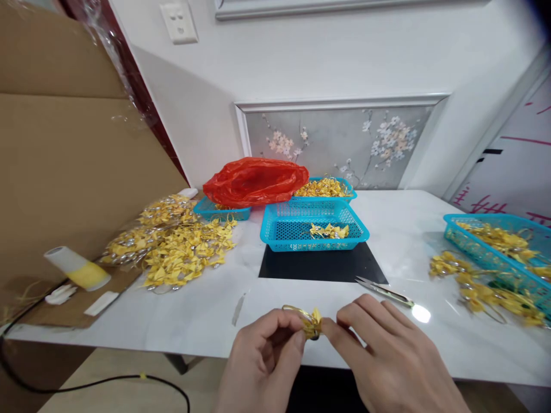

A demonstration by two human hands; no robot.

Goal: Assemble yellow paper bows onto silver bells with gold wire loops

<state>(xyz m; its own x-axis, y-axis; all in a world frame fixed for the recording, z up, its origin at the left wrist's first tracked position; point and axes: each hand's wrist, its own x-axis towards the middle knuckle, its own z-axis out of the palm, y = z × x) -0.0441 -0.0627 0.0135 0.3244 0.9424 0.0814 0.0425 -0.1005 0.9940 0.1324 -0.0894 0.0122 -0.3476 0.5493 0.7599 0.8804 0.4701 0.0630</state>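
Observation:
Near the table's front edge I hold a small yellow ribbon ornament with a thin gold cord loop. The thumb and forefinger of my left hand pinch its left side. My right hand is closed at its right side, fingertips pressed to the yellow ribbon; part of the piece is hidden behind the fingers. Beyond my hands, a blue basket holds a few similar yellow ornaments. It stands on a black mat. A pair of thread snips lies beside the mat, just past my right hand.
At left lies a pile of yellow ornaments with silvery beads. A red plastic bag rests over the back baskets. Another blue basket stands right, with loose ornaments before it. A cone of yellow thread lies by the cardboard.

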